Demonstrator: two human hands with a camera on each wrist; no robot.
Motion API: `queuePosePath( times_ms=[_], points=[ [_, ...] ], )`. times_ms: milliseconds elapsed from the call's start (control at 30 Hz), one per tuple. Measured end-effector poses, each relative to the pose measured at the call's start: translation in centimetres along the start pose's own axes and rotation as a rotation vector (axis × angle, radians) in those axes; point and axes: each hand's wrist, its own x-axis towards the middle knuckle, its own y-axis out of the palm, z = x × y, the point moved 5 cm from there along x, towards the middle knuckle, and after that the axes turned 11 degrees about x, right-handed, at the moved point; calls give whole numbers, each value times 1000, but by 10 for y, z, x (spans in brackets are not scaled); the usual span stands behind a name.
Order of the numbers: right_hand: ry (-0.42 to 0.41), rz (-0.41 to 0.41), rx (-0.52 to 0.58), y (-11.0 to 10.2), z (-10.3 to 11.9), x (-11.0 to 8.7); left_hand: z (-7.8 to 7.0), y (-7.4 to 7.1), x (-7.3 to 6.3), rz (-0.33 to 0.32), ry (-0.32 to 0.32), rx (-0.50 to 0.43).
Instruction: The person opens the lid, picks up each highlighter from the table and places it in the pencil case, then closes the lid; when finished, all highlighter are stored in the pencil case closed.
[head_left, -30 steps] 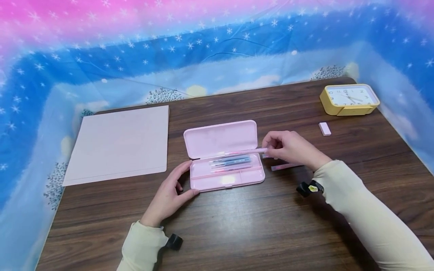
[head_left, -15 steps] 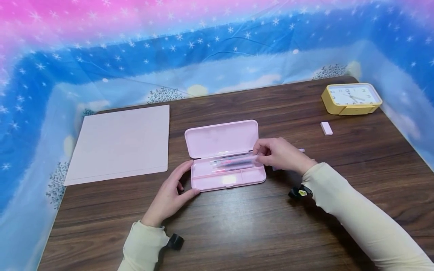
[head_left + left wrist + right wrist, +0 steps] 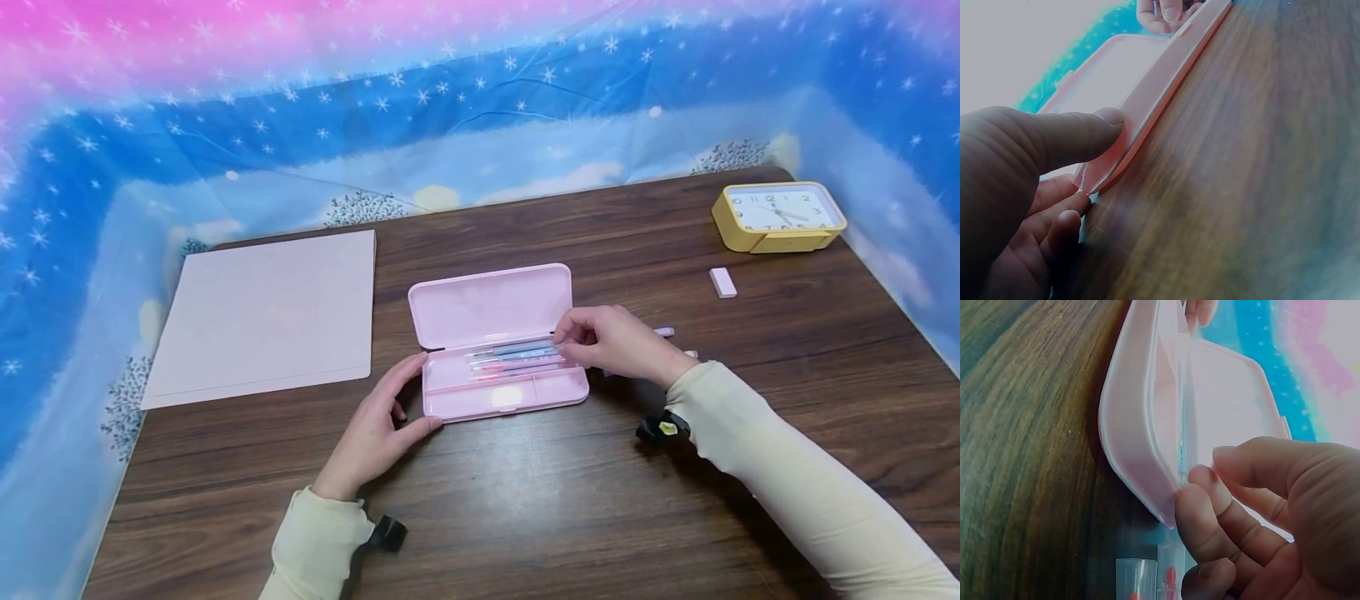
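Observation:
A pink pencil case (image 3: 491,304) lies with its lid folded back. Several blue and pink pens (image 3: 517,354) rest in its rear compartment. My left hand (image 3: 378,429) holds the case's left end, thumb at the front corner and fingers around the side. Over the right end is my right hand (image 3: 618,342), fingertips bent loosely beside the pen ends; in the right wrist view its thumb and index finger stand slightly apart with no pen visible between them. Pens with clear caps (image 3: 1171,572) lie on the table just right of the case, partly hidden beneath this hand.
A white eraser (image 3: 723,282) lies right of the case, in front of a yellow alarm clock (image 3: 780,218). On the left is a large pale pink flat sheet or folder (image 3: 270,317). A snowflake-patterned cloth (image 3: 450,100) hangs behind the wooden table (image 3: 510,517).
My right hand has moved left and laid a pink pen among the others in the case, and its fingers have loosened. The left hand keeps its hold on the case.

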Motion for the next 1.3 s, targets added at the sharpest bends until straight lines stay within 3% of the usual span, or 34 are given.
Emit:
queuePosePath(
  times_ms=[533, 733, 900, 1300],
  points=[
    [4, -33, 108, -12, 1, -4, 0, 1, 0, 3, -5, -5],
    [13, -30, 152, -29, 1, -13, 1, 1, 0, 1, -7, -6],
    [-3, -88, 127, -48, 2, -22, 1, 1, 0, 4, -10, -6],
    [64, -185, 86, -79, -16, -43, 1, 1, 0, 0, -4, -1]
  ],
)
